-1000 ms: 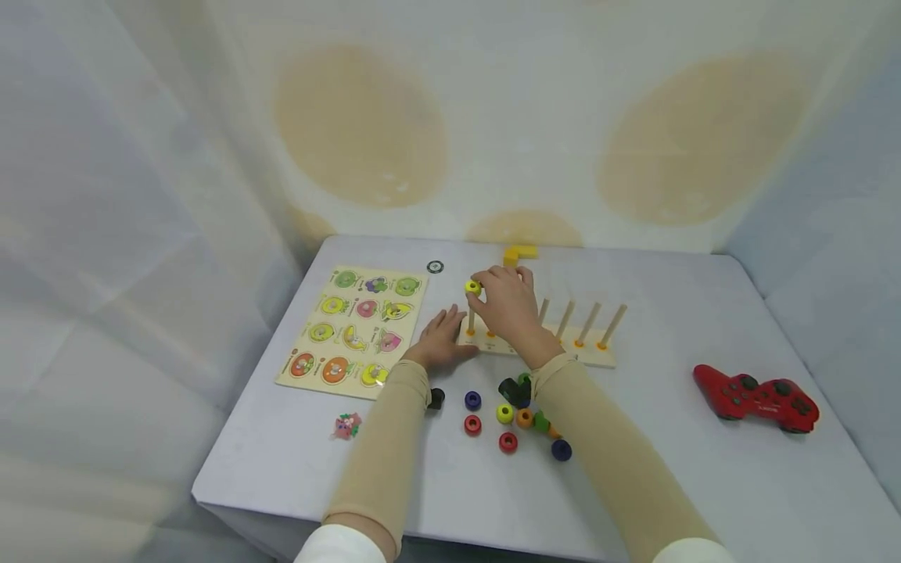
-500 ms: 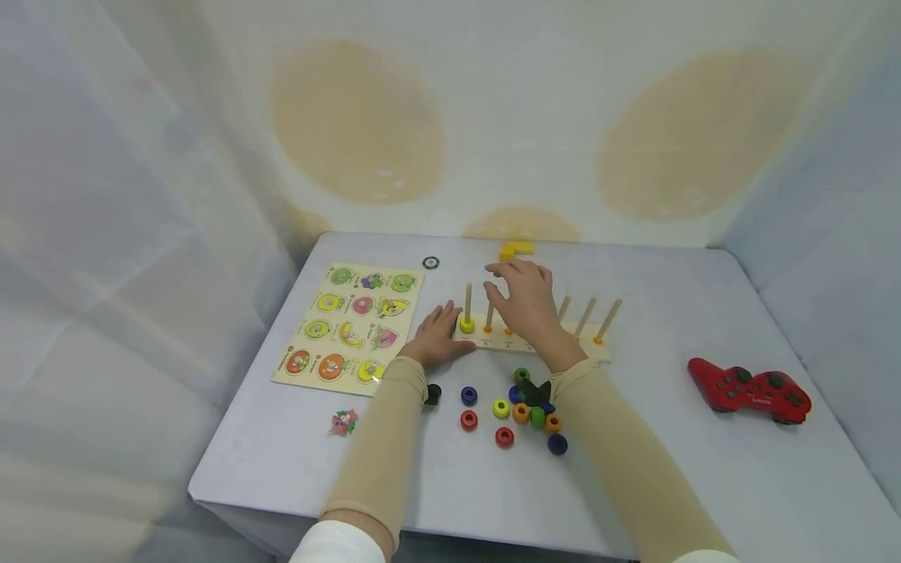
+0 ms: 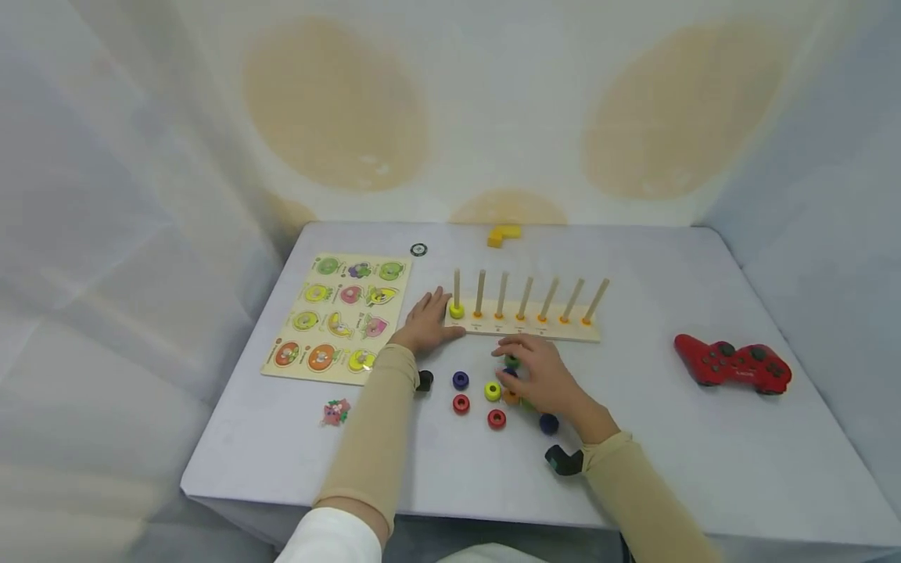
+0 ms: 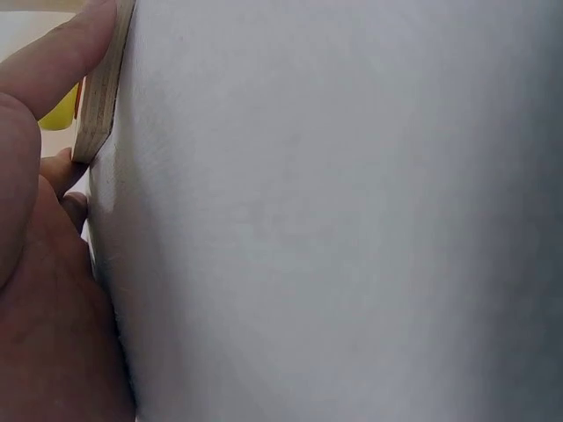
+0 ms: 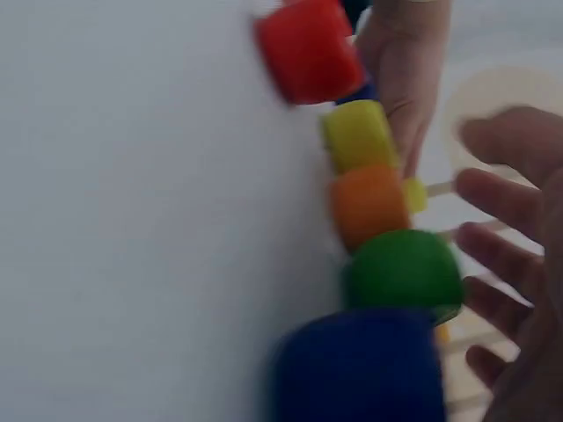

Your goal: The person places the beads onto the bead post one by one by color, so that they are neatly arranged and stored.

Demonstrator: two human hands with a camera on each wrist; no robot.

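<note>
My left hand [image 3: 425, 324] rests at the left end of a wooden peg board [image 3: 573, 334], its thumb against the front edge and its fingers stretched along the end. The left wrist view shows that thumb [image 4: 62, 57] touching the board's edge [image 4: 101, 105]. A yellow bead [image 3: 457, 311] sits at the foot of the leftmost peg; the other pegs are bare. Above the loose beads hovers my right hand [image 3: 545, 379], fingers spread and slightly bent, holding nothing. Beneath and beside it lie green [image 5: 403, 272], orange [image 5: 369, 207], yellow [image 5: 359, 136], red [image 5: 310, 53] and blue [image 5: 361, 369] beads.
A fruit puzzle board [image 3: 299, 352] lies at the left, with a small pink figure [image 3: 335, 412] in front of it. At the back are a round black-and-white disc [image 3: 418, 249] and yellow blocks [image 3: 504, 234]. A red game controller [image 3: 734, 365] lies at the right.
My right hand let go of the yellow bead, which slid down the leftmost peg. It then came back from the pegs toward the loose beads. My left hand stays at the board's end.
</note>
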